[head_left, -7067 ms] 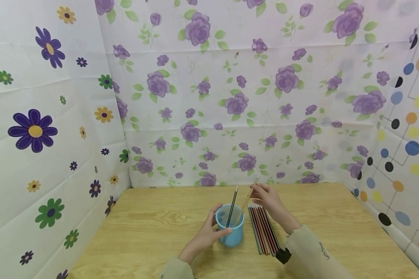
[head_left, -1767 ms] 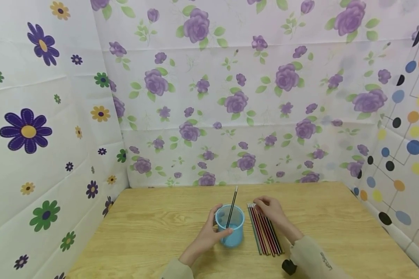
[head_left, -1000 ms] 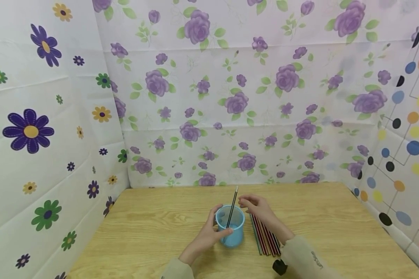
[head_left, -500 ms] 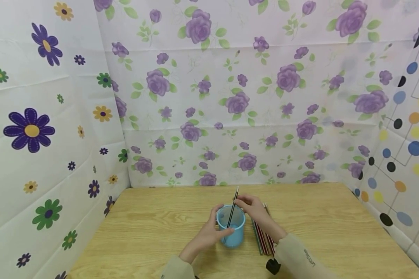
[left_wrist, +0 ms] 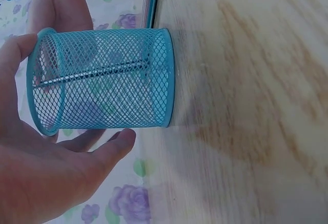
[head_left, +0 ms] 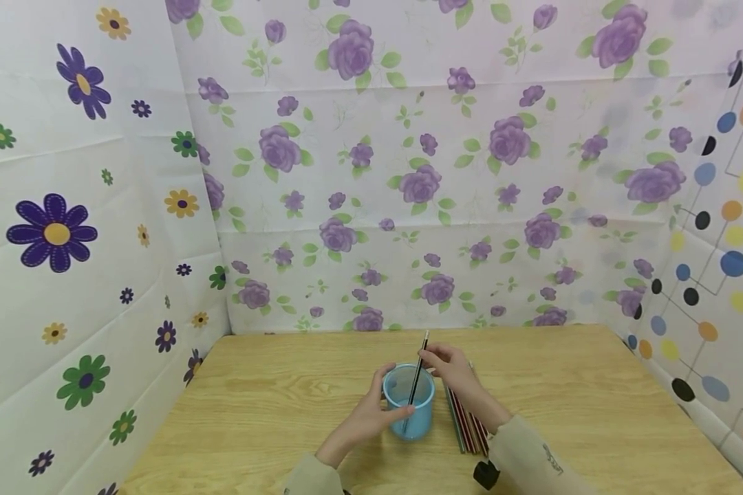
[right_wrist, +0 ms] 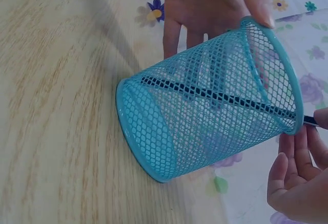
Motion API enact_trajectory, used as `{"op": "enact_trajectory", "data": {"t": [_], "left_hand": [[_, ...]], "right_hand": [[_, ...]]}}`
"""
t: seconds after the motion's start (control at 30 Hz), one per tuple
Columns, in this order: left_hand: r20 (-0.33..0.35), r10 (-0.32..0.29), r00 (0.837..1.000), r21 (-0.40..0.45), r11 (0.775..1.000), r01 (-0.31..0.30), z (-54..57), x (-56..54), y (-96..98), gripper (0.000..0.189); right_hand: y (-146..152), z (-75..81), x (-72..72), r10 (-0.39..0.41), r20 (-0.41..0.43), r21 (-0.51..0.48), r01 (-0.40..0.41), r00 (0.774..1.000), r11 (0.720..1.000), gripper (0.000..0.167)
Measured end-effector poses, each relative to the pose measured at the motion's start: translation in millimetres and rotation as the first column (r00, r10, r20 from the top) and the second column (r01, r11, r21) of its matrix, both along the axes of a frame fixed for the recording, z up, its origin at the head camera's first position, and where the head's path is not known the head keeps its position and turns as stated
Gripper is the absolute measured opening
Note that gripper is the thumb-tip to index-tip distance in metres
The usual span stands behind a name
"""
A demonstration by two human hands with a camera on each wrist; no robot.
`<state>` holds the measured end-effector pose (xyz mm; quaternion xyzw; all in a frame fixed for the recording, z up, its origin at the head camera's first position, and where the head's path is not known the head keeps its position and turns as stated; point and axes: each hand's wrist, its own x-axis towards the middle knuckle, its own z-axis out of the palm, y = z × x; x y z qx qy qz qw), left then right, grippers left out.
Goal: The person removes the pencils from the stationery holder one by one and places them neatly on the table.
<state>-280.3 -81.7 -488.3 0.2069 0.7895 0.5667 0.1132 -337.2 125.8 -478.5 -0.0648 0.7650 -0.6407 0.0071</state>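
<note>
A light-blue mesh pencil cup (head_left: 416, 425) stands upright on the table. My left hand (head_left: 370, 418) holds it from the left, thumb across the front near the rim, the other fingers behind. One black striped pencil (head_left: 417, 379) with a white top end leans inside the cup, its upper part above the rim. Fingers and thumb of my right hand (head_left: 457, 375) pinch this pencil near its top. In the right wrist view the pencil (right_wrist: 310, 121) passes between the thumb and fingertips right at the rim. The mesh shows the pencil's lower end near the cup's bottom.
A row of several pencils (head_left: 461, 425) in dark red, green and other colours lies right of the cup, partly under my right forearm. A small black object (head_left: 486, 474) sits by the right sleeve. Flowered cloth walls (head_left: 322, 289) border the wood-grain table (head_left: 272, 392).
Earlier my right hand held a plain wooden pencil in the cup; that pencil is out of it now. The hand went over the row, then left to the black pencil, whose top has tilted right.
</note>
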Motion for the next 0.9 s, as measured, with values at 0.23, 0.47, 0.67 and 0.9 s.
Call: {"op": "enact_trajectory", "data": {"t": [0.23, 0.47, 0.67, 0.9], "left_hand": [[-0.018, -0.005, 1.0, 0.003, 1.0, 0.005, -0.9, -0.6, -0.1, 0.085], [-0.011, -0.001, 1.0, 0.007, 1.0, 0.001, -2.7, -1.7, 0.5, 0.086], [-0.006, 0.002, 1.0, 0.011, 1.0, -0.002, -3.7, -1.8, 0.7, 0.086], [-0.004, 0.01, 1.0, 0.015, 1.0, -0.01, -5.1, -2.6, 0.8, 0.085]], "right_hand": [[6.3, 4.3, -1.5, -0.004, 0.025, -0.056, 0.005, 1.0, 0.998, 0.036], [10.8, 1.7, -6.2, -0.034, 0.034, -0.106, 0.038, 0.999, 0.994, 0.035], [12.6, 7.7, -4.8, -0.07, 0.063, -0.158, 0.079, 0.996, 0.984, 0.033], [16.2, 11.5, -3.0, -0.062, 0.072, -0.216, 0.077, 0.995, 0.973, 0.035]]}}
